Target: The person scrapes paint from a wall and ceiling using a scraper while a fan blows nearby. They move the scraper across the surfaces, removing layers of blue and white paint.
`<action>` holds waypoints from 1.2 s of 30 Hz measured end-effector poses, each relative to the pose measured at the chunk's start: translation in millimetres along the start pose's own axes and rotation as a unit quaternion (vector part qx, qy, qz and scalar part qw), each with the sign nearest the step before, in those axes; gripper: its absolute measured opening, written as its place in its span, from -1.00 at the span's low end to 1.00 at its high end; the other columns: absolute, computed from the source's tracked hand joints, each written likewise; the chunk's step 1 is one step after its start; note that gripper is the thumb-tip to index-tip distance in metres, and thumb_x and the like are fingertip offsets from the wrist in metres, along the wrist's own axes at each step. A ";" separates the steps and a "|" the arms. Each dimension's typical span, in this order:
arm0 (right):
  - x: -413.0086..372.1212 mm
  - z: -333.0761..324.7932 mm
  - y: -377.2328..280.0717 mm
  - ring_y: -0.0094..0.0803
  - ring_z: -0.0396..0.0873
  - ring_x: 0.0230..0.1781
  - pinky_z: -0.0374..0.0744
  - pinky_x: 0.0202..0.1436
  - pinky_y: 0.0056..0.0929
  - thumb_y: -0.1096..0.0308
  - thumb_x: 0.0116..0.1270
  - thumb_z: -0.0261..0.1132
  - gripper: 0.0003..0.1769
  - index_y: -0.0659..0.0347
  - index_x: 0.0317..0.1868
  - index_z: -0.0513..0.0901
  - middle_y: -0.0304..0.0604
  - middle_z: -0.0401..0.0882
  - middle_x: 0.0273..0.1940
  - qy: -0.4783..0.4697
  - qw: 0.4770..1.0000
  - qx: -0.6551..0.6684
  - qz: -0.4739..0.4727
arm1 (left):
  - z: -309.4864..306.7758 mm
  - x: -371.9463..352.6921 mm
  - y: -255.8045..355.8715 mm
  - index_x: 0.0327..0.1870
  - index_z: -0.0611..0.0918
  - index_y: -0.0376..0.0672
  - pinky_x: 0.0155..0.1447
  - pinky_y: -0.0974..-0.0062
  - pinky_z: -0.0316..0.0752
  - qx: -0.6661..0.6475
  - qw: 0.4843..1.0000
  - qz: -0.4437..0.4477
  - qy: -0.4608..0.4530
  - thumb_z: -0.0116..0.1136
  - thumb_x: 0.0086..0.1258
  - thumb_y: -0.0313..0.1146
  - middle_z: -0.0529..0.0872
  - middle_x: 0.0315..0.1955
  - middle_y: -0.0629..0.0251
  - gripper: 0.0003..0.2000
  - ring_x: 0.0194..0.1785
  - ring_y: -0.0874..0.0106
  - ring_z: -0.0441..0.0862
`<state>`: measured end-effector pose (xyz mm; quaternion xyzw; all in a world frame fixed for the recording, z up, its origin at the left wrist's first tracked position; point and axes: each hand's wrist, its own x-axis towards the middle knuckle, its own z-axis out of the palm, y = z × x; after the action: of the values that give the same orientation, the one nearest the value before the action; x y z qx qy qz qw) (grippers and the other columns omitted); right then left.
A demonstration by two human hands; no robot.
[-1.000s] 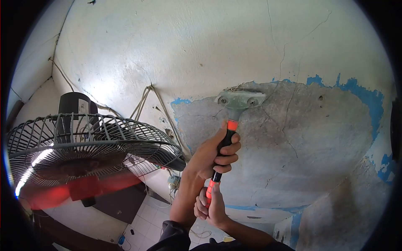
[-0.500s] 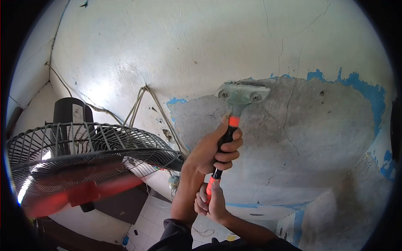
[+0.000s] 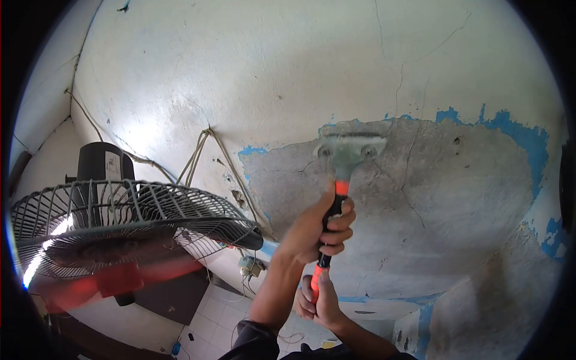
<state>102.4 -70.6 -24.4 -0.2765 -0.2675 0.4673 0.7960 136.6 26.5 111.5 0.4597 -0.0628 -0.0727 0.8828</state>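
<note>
A long-handled scraper (image 3: 347, 163) with a greenish, two-screw head and a black and orange handle is held up against the wall. Its blade edge lies over the bare grey patch (image 3: 456, 186), just below the border of the pale paint (image 3: 270, 78); whether it touches is hard to tell because the head is blurred. My left hand (image 3: 321, 231) wraps the black part of the handle below the head. Lower down, my right hand (image 3: 321, 300) is closed around the orange end of the handle.
At left stands a fan with a wire cage (image 3: 132, 210) and blurred red blades (image 3: 120, 282). A looped cord (image 3: 198, 153) hangs on the wall near it. A socket with a plug (image 3: 251, 264) sits beside my left forearm. White floor tiles (image 3: 213, 318) show below.
The scraper head has moved down from the paint border, and both hands have shifted down and slightly right with it. More blue paint edge shows above the blade.
</note>
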 end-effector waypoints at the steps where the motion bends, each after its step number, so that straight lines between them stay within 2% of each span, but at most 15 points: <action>1: -4.3 -4.5 -2.1 -0.46 0.10 -0.89 0.17 -0.78 -0.47 -0.47 0.35 -0.15 -0.25 0.08 -0.60 0.24 -0.30 0.09 -0.81 0.015 1.000 -0.010 0.009 | -1.0 1.1 -3.4 -0.30 0.36 -0.02 -0.68 0.75 -0.03 -0.003 1.000 -0.008 -0.007 -0.34 0.50 0.28 0.16 -0.62 0.62 -0.49 -0.68 0.76 0.01; 7: -13.5 -14.3 -32.1 -0.49 0.09 -0.91 0.15 -0.80 -0.50 -0.45 0.35 -0.09 -0.27 0.09 -0.57 0.26 -0.32 0.08 -0.81 0.032 0.998 -0.049 0.027 | 7.9 15.8 -4.1 -0.29 0.35 -0.03 -0.68 0.74 -0.03 -0.014 0.999 0.044 -0.014 -0.36 0.49 0.29 0.15 -0.62 0.61 -0.48 -0.67 0.75 0.01; 13: -34.6 -24.4 -27.2 -0.49 0.09 -0.91 0.15 -0.80 -0.50 -0.44 0.36 -0.09 -0.28 0.08 -0.56 0.26 -0.32 0.08 -0.82 0.051 0.997 -0.039 0.039 | 12.2 15.7 -24.9 -0.29 0.35 -0.03 -0.68 0.73 -0.03 -0.038 0.998 0.046 -0.001 -0.35 0.50 0.29 0.15 -0.62 0.60 -0.48 -0.67 0.75 0.01; 19: -38.9 -11.4 -43.7 -0.49 0.06 -0.91 0.14 -0.80 -0.48 -0.43 0.37 -0.09 -0.28 0.08 -0.57 0.26 -0.33 0.07 -0.82 0.063 0.996 -0.040 0.043 | 22.6 21.0 -15.4 -0.29 0.35 -0.03 -0.68 0.73 -0.02 -0.047 0.997 0.065 -0.019 -0.34 0.51 0.27 0.15 -0.62 0.60 -0.50 -0.67 0.74 0.01; 25: -41.7 -7.2 -45.8 -0.49 0.06 -0.91 0.14 -0.80 -0.49 -0.42 0.37 -0.08 -0.29 0.09 -0.57 0.26 -0.33 0.07 -0.82 0.099 0.993 -0.055 0.030 | 26.3 21.7 -19.2 -0.32 0.36 -0.02 -0.73 0.75 -0.02 -0.060 0.997 0.048 -0.023 -0.41 0.53 0.25 0.15 -0.64 0.62 -0.49 -0.70 0.76 0.02; 36: -40.7 -6.3 -43.7 -0.52 0.06 -0.89 0.16 -0.79 -0.49 -0.39 0.38 -0.04 -0.30 0.10 -0.57 0.26 -0.32 0.07 -0.80 0.119 0.991 -0.060 0.032 | 23.8 22.8 -15.5 -0.32 0.36 -0.02 -0.73 0.74 -0.03 -0.072 0.996 0.036 -0.040 -0.40 0.51 0.27 0.15 -0.64 0.62 -0.48 -0.70 0.75 0.02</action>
<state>115.6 -126.1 -5.5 -0.3856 -0.1896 0.4399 0.7886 153.6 -5.6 113.3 0.3895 -0.1095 -0.0639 0.9123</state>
